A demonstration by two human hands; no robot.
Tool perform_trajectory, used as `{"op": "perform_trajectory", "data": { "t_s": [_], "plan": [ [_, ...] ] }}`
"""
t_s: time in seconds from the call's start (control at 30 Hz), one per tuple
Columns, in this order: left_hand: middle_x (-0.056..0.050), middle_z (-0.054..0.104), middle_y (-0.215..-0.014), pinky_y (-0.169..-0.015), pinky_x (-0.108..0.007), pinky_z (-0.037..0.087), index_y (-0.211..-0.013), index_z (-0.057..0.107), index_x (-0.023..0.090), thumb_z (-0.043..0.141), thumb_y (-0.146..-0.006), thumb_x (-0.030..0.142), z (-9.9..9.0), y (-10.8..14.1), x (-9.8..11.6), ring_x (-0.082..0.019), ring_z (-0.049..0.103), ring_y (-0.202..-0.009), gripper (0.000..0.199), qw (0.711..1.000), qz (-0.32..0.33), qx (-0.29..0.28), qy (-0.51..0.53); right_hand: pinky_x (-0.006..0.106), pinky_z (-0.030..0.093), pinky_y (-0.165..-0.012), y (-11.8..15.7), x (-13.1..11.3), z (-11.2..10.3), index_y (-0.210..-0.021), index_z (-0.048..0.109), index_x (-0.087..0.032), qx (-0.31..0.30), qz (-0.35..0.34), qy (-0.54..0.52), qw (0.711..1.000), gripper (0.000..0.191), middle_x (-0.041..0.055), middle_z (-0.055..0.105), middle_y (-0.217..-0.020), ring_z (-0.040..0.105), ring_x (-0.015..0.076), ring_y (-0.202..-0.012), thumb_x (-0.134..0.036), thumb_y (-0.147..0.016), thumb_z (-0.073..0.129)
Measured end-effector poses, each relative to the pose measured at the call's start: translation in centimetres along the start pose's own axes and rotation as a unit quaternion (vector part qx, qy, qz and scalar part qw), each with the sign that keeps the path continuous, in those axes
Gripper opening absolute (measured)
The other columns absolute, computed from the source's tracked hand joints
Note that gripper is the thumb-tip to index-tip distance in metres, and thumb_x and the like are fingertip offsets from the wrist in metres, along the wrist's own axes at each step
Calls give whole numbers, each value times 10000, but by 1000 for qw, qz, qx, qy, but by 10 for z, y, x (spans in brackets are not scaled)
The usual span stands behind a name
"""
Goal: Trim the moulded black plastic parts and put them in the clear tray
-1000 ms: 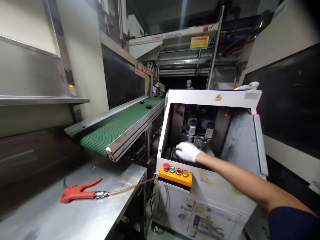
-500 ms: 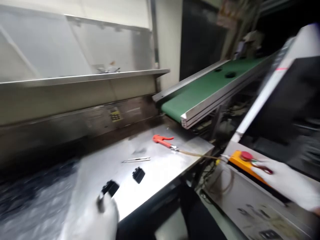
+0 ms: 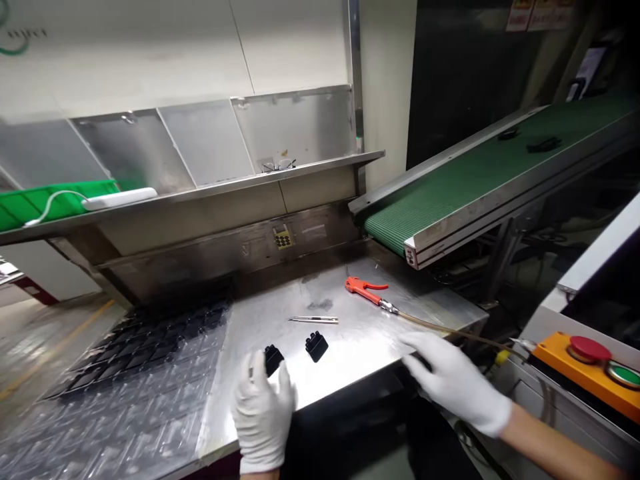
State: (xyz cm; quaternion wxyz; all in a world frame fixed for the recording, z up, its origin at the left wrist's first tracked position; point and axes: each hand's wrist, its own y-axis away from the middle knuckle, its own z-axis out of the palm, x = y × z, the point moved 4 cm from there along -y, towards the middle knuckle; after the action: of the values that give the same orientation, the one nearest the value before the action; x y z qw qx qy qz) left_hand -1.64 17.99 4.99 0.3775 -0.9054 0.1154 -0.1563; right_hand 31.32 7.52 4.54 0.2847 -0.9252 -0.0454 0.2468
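My left hand (image 3: 263, 413), in a white glove, is low over the front of the metal table with its fingers apart. A small black plastic part (image 3: 273, 360) shows between its index finger and thumb; whether they touch it I cannot tell. Just right of it lies a second black plastic part (image 3: 317, 347) with small tabs on top. My right hand (image 3: 450, 380), also gloved, hovers at the table's front right edge, open, thumb and fingers spread and nothing in it. Behind the parts lie a slim silver knife-like tool (image 3: 315, 320) and a red-orange air blow gun (image 3: 365, 291) on its hose.
Clear plastic trays (image 3: 125, 407), with black parts in the rear rows, cover the left side. A green conveyor belt (image 3: 450, 193) slopes in from the right. An orange control box (image 3: 585, 373) with red and green buttons stands at right. Glasses (image 3: 279, 165) rest on the shelf (image 3: 210, 189).
My right hand has left the orange control box and moved left to the table edge. My left hand remains by the black part. The view has turned left and steadied.
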Motion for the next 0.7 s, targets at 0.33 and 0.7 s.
{"op": "perform_trajectory", "data": {
  "t_s": [0.33, 0.7],
  "plan": [
    [-169, 611, -1293, -778, -400, 549, -1386, 494, 175, 593, -944, 351, 46, -26, 71, -320, 686, -984, 486, 965, -31, -229, 124, 435, 498, -962, -166, -61, 155, -1145, 654, -113, -204, -42, 89, 974, 307, 93, 572, -1131, 558, 254, -1064, -400, -1038, 679],
    [-73, 692, -1041, -901, -359, 516, -1090, 613, 199, 608, -914, 474, 37, -17, 57, -245, 657, -989, 327, 946, -173, -121, 245, 405, 537, -927, -160, -51, 156, -1159, 629, -109, -224, -63, 86, 969, 290, 90, 578, -1110, 595, 219, -986, -388, -1098, 582]
  ]
}}
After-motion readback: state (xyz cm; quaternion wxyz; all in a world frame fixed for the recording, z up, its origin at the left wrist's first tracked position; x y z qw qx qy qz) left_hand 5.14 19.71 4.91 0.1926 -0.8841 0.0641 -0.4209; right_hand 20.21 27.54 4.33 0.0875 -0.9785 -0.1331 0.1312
